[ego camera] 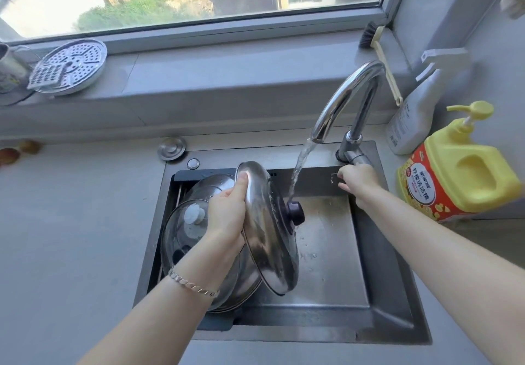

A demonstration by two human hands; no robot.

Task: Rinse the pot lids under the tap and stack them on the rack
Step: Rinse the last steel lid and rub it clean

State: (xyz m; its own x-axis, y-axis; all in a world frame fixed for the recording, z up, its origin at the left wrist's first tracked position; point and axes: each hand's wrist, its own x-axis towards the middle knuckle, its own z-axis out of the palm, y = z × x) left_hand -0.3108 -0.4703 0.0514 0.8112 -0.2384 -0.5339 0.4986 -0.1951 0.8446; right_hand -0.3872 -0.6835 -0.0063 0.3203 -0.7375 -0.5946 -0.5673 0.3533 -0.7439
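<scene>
Left thumb [242, 183] is pressed over the top rim of the steel lid [267, 237], and the rest of the left hand [227, 214] is wrapped round that rim from behind, so that's a firm grip. The lid stands on edge, tilted, with its dark knob [295, 212] facing right and its lower rim hanging clear above the sink [386, 293] floor. Water [299, 166] from the tap [346, 100] pours straight down onto the knob.

Over on the right, the right hand [358, 178] is up against the tap lever [356, 158], thumb sticking out to the left. Whether those fingers are clasping the lever I can't tell.

Behind the left hand, a glass lid [181, 239] and another steel lid [210, 187] crowd the sink's left side. The right half of the basin is open, wet steel. Past the sink's right edge, a yellow detergent jug [460, 171] and a white spray bottle [412, 115] sit close beside the tap.
</scene>
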